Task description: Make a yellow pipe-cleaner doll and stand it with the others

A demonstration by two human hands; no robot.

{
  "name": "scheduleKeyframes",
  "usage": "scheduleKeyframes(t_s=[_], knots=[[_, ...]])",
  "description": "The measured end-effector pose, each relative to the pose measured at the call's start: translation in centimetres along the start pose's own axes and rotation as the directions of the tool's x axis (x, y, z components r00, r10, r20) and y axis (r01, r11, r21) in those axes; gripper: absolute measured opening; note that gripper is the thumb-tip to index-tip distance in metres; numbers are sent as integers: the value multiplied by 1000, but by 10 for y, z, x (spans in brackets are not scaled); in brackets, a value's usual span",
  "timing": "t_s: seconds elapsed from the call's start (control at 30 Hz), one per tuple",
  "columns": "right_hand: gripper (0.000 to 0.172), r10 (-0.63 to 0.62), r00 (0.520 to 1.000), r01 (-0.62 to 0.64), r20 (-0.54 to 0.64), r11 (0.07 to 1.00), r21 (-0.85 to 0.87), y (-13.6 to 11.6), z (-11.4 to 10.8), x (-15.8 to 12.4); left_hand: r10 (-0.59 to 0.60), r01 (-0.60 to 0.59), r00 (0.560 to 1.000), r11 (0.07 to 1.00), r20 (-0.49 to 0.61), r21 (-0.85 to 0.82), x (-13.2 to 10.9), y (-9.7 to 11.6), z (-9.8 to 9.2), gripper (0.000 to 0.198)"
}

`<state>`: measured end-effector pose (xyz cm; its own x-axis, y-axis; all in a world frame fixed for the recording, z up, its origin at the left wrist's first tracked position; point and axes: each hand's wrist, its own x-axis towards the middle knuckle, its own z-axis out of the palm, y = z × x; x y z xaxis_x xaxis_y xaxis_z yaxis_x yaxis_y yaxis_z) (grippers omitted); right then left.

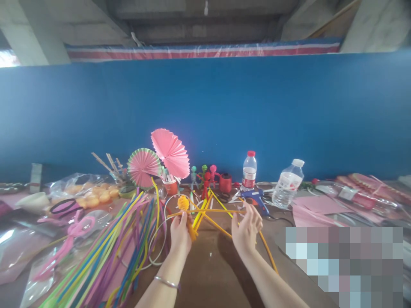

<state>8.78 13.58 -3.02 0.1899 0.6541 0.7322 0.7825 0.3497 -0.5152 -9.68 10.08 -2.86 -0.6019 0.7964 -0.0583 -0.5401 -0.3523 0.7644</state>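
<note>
My left hand (180,234) is closed around an orange-yellow pipe cleaner figure (183,202), whose coiled round head sticks up above my thumb. From it an orange pipe cleaner (216,210) runs nearly level to my right hand (246,229), where thumb and fingertips pinch its far end. Beyond my hands, loose yellow pipe cleaners (201,218) lie crossed on the brown table (205,265). Several small pipe cleaner figures (206,182) in red, green, teal and pink stand behind them. The part inside my left palm is hidden.
Many coloured pipe cleaners (96,252) spread on the left. A blue glue gun (255,196), two water bottles (249,173) and a red pot (225,183) stand at the back. Pink paper fans (170,153) rise from a cup. Pink paper sheets (316,209) lie on the right.
</note>
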Motion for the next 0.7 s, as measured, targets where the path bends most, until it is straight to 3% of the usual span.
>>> scheduleKeyframes(t_s=[0.1, 0.17, 0.23, 0.3, 0.5, 0.7], knots=[[32, 41, 999, -41, 18, 999, 12, 19, 7, 17, -87, 99, 993, 984, 81, -148, 3, 5, -2, 22], [25, -11, 976, 7, 217, 1000, 18, 27, 14, 33, -128, 155, 981, 969, 145, -190, 3, 6, -3, 20], [28, -123, 879, 118, 462, 992, 41, 26, 24, 50, -143, 173, 974, 969, 173, -176, 2, 5, -4, 18], [33, -134, 792, 207, 595, 977, -56, 18, 38, 65, -151, 176, 973, 975, 174, -139, 1, 3, -4, 17], [18, 4, 657, 216, 754, 957, -193, -5, 73, 85, -96, 102, 985, 994, 144, -38, -3, 0, -3, 20], [22, 159, 602, 174, 782, 930, -323, -7, 89, 88, -27, 0, 980, 991, 199, 131, -6, -3, -2, 22]])
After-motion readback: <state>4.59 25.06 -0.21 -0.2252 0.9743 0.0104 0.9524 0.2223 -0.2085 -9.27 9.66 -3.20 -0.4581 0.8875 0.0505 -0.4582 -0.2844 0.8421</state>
